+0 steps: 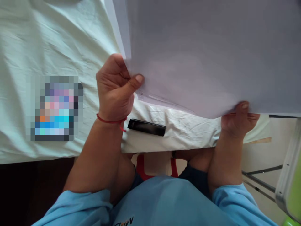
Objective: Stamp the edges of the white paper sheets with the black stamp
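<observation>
A large pale grey-white sheet of paper (199, 56) is raised above the bed-like covered surface and fills the upper right of the head view. Its left edge looks layered, with a second strip showing behind it. My left hand (116, 88), with a red string on the wrist, pinches the sheet near its lower left corner, thumb on top. Farther right, my right hand (237, 121) grips the lower edge, thumb over the sheet and fingers beneath. Below the sheet lies a black oblong object (147, 127), close to my left wrist.
A pale green wrinkled cloth (58, 40) covers the surface. On it at left rests a blurred-out rectangular item (56, 110) with a coloured face. A metal frame (263, 182) with a green panel stands at right. Part of a red stool (140, 166) shows between my legs.
</observation>
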### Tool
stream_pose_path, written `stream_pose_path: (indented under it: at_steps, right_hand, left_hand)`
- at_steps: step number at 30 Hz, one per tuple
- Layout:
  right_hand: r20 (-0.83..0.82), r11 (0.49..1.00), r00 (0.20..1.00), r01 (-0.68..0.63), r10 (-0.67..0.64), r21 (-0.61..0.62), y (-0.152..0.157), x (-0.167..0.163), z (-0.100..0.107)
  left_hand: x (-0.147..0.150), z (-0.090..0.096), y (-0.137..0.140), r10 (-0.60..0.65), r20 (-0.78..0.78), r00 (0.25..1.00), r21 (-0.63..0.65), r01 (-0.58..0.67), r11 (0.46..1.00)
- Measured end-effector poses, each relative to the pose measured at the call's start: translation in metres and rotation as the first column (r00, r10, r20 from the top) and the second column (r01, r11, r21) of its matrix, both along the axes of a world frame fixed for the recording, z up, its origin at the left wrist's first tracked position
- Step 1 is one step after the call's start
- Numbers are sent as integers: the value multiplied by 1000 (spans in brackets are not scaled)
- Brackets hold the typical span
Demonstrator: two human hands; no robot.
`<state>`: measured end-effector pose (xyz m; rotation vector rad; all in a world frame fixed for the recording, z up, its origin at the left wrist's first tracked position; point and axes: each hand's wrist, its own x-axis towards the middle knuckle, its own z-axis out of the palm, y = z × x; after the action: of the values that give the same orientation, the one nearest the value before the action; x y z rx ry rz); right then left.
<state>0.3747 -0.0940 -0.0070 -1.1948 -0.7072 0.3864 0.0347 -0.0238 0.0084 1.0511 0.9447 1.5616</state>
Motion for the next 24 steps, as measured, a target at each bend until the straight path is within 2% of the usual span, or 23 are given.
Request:
stream_pose_path:
  at_steps: [2, 6, 12, 15, 17, 20, 22, 24]
  right_hand:
    - [-28, 1000, 1000, -13, 13, -6, -4, 2, 1]
    - [-27, 994, 995, -102, 101, -40, -11, 7, 1]
    - [6, 979, 985, -171, 173, -112, -6, 7, -3]
    - [-9, 987, 989, -145, 145, -75, -1, 2, -5]
    - [-19, 997, 997, -77, 76, -28, 1, 0, -7]
    - [-25, 1000, 1000, 6, -5, 22, 1, 1, -7]
    - [-34, 1000, 999, -10, 11, 28, 0, 5, -8]
    - [-25, 997, 997, -68, 68, -19, -2, 11, -8]
  left_hand:
    - [-2, 3, -3, 3, -1, 1000, 15, -3, 1000]
    - [-1, 4, -3, -108, 52, 993, 49, 106, 993]
    - [6, -6, 7, -223, -22, 975, -119, 219, 968]
    - [5, -8, 8, -217, -101, 971, -179, 196, 964]
    - [3, -7, 7, -171, -141, 975, -142, 151, 978]
    - [-3, -8, 7, -96, -100, 990, 1, 96, 995]
    - [-8, -14, 10, -84, -82, 993, 43, 87, 995]
    - [-10, -21, 13, -120, -93, 988, 19, 122, 992]
